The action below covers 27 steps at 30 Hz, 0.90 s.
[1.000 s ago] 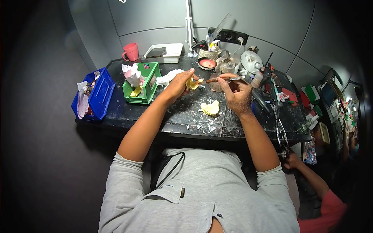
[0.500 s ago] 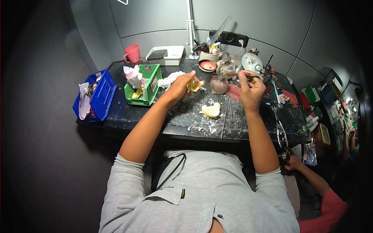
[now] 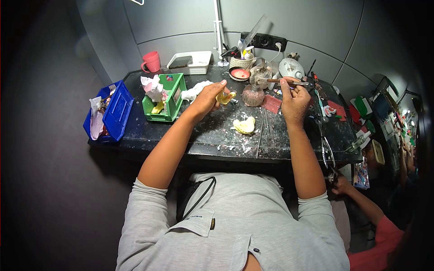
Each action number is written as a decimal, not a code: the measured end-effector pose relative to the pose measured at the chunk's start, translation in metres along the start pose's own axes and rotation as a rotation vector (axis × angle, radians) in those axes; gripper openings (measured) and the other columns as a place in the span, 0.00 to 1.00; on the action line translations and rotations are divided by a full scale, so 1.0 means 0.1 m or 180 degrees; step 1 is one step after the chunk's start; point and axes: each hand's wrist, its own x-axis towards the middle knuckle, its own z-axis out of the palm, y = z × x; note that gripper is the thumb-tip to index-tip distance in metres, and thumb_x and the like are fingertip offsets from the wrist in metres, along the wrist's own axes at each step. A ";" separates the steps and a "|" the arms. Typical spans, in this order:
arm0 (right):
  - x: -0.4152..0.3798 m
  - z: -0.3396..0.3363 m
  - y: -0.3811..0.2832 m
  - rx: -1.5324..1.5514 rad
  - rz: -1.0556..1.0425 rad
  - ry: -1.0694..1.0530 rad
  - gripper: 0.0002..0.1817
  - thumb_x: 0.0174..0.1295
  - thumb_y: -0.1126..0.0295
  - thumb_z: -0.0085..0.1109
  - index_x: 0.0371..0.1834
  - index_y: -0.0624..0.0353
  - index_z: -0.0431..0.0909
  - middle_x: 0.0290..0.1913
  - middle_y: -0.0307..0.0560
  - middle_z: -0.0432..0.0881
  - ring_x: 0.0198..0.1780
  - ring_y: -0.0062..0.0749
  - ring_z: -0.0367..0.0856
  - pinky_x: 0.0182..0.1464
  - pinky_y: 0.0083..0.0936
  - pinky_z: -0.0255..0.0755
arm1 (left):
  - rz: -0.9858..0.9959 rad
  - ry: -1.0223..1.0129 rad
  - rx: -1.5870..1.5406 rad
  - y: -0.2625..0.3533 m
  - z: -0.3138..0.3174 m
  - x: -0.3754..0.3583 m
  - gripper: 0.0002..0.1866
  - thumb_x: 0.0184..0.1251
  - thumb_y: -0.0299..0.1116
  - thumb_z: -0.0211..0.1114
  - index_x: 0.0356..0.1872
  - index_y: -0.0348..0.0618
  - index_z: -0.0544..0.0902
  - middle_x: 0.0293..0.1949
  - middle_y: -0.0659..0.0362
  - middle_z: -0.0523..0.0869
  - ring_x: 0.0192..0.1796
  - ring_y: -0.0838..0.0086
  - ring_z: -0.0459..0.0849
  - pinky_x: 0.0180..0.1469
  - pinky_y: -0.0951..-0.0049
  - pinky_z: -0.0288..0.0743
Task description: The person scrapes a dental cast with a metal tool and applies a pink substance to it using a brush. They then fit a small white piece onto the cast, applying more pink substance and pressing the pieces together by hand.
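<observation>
My left hand (image 3: 208, 100) is closed around a yellow, horseshoe-shaped dental piece (image 3: 226, 98), held above the bench. Across from it, my right hand (image 3: 296, 101) pinches a wax knife (image 3: 287, 81) with a brown handle and metal ends. The knife lies nearly level, its left end by the top of a round glass spirit burner (image 3: 253, 96). On the bench between my forearms rests a pale yellow dental cast (image 3: 244, 126), with white crumbs scattered in front of it. Red wax sheet (image 3: 271, 104) lies beside the burner.
A green bin (image 3: 166, 108) and a blue bin (image 3: 118, 113) stand at the left. Behind are a pink mug (image 3: 151, 62), a white tray (image 3: 201, 63) and a pot of tools (image 3: 241, 63). Thin metal rods lie near the cast. Another person's arm (image 3: 364, 205) is at the lower right.
The wax knife has turned slightly in my right fingers, and more of its right metal end shows. My left hand keeps the yellow piece, which has tilted a little. The view has shifted slightly.
</observation>
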 end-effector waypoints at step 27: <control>-0.02 0.00 -0.01 -0.0234 -0.0061 -0.0044 0.08 0.66 0.72 0.65 0.43 0.66 0.83 0.26 0.36 0.83 0.24 0.08 0.75 0.23 0.12 0.63 | 0.0013 0.0155 0.0270 0.03 0.05 -0.02 0.25 0.74 0.58 0.55 0.39 0.44 0.79 0.22 0.64 0.75 0.16 0.84 0.65 0.17 0.81 0.52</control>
